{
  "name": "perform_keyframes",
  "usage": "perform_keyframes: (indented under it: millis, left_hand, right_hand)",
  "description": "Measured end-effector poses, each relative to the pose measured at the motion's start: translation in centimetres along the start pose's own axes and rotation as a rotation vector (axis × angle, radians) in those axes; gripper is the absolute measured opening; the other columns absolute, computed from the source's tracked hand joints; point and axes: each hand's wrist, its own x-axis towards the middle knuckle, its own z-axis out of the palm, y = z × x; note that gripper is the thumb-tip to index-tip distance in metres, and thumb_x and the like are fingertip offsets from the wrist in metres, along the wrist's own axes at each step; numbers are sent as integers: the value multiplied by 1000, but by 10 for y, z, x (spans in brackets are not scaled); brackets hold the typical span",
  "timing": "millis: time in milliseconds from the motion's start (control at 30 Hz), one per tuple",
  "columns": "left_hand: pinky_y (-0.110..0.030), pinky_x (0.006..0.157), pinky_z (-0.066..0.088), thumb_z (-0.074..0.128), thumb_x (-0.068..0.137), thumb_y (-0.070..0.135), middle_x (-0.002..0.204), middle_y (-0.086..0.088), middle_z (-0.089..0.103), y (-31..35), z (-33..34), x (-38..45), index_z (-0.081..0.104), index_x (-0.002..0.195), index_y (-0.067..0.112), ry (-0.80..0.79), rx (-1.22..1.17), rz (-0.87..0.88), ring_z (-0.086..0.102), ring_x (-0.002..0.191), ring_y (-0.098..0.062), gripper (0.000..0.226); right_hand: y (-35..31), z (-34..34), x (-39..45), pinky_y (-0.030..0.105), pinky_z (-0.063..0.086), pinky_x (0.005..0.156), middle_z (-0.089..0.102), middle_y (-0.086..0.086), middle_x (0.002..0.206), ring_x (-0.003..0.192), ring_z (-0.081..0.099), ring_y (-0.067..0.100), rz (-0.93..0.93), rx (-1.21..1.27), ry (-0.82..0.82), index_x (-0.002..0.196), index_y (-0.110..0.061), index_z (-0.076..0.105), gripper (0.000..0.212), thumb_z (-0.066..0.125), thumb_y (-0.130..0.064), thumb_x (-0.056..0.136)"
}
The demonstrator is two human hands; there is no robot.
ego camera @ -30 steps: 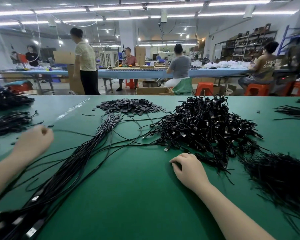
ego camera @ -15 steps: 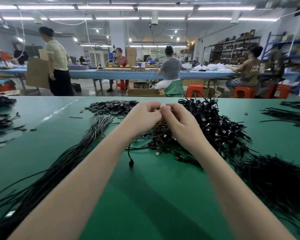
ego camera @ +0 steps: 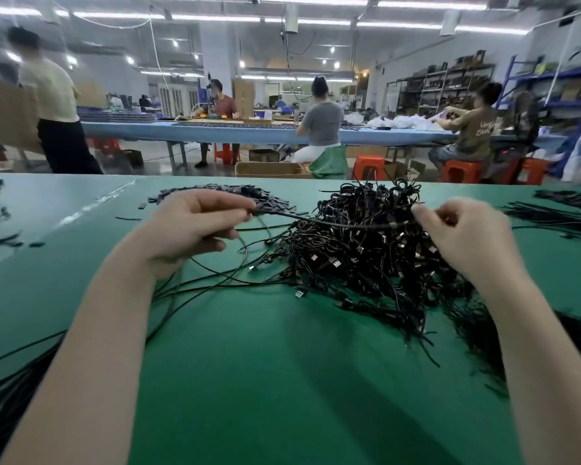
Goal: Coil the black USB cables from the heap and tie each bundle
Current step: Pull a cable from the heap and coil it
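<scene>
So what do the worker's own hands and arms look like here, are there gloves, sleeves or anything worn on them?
Both are bare. The left hand and right hand wear no gloves, and no rings, watch or wristband show. Both forearms are uncovered right down to the bottom edge of the picture, so no sleeve is in view. No markings show on them.

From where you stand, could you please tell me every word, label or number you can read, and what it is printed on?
"Un..." over "Ch...": pale letters on the back of the brown T-shirt of a seated person at the far blue table; the rest is too blurred to read.
Black USB cables in the heap: no legible markings.
Shelf boxes: too small to read.
</scene>
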Motion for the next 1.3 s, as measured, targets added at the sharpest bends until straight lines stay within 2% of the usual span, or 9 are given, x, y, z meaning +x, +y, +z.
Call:
perform_keyframes:
  millis: [167, 400, 500, 600, 700, 867, 1033, 1167, 1300]
  left_hand:
    - [-15, 49, 51, 84, 49, 28, 83, -2, 75, 8, 17, 0, 76, 84, 22, 129, -164, 63, 69, 63, -8, 36]
    - [-19, 40, 46, 75, 68, 35, 75, 6, 70, 18, 65, -7, 74, 88, 22, -67, -543, -50, 63, 58, -7, 24]
    - [-23, 43, 49, 50, 91, 45, 74, 7, 68, 18, 69, -8, 77, 74, 24, -194, -302, -24, 62, 68, -10, 38]
    - [-25, 61, 56, 35, 101, 43, 66, 2, 67, 26, 60, -9, 72, 63, 20, -169, -627, 50, 67, 66, -14, 59]
    - [-16, 43, 33, 32, 100, 44, 49, 8, 55, 35, 40, -16, 66, 64, 21, -461, -931, 76, 53, 43, -3, 55]
    - [-21, 45, 39, 29, 98, 49, 64, -4, 71, 25, 37, -23, 76, 79, 18, -576, 131, -103, 64, 50, -13, 59]
    - [-31, 84, 43, 23, 103, 49, 69, 19, 58, 16, 70, -11, 64, 72, 29, -200, 333, 60, 55, 73, 6, 55]
    - [-34, 104, 40, 22, 99, 51, 123, 7, 67, 19, 68, -2, 59, 121, 28, -50, -234, 174, 58, 119, -8, 49]
    - [-20, 59, 52, 27, 101, 39, 68, 5, 69, 33, 45, -15, 71, 94, 20, -338, -646, 209, 66, 62, -9, 48]
  right_hand:
    - [-40, 23, -21, 18, 45, 51, 66, -5, 64, 53, 58, 6, -44, 283, -773, 93, -29, 69, 33, 39, -42, 100]
    - [-100, 52, -69, 18, 18, 42, 30, -5, 56, 45, 20, 9, -15, 1174, -867, 81, -19, 59, 36, 35, -33, 103]
    - [-95, 51, -67, 18, 18, 43, 26, -6, 57, 47, 18, 9, -82, 1143, -1019, 87, -19, 63, 37, 37, -43, 99]
    - [-80, 52, -61, 19, 19, 45, 23, -5, 60, 48, 18, 9, -118, 1053, -1129, 86, -22, 67, 36, 42, -46, 96]
    - [-61, 48, -50, 22, 17, 47, 24, -6, 58, 49, 17, 11, -10, 971, -1055, 69, -22, 58, 34, 49, -46, 91]
    - [-53, 19, -32, 24, 19, 47, 25, -4, 57, 49, 18, 14, 22, 1009, -836, 68, -20, 60, 38, 44, -41, 95]
    - [-86, 18, -52, 21, 26, 47, 35, -6, 57, 48, 30, 9, -162, 984, -756, 99, -18, 61, 29, 34, -26, 104]
    - [-82, 37, -57, 23, 39, 57, 39, -5, 62, 55, 38, 13, -212, 929, -967, 97, -22, 64, 30, 36, -31, 103]
    - [-60, 49, -49, 30, 41, 63, 47, -6, 60, 59, 47, 14, -129, 634, -1051, 82, -18, 71, 39, 51, -50, 88]
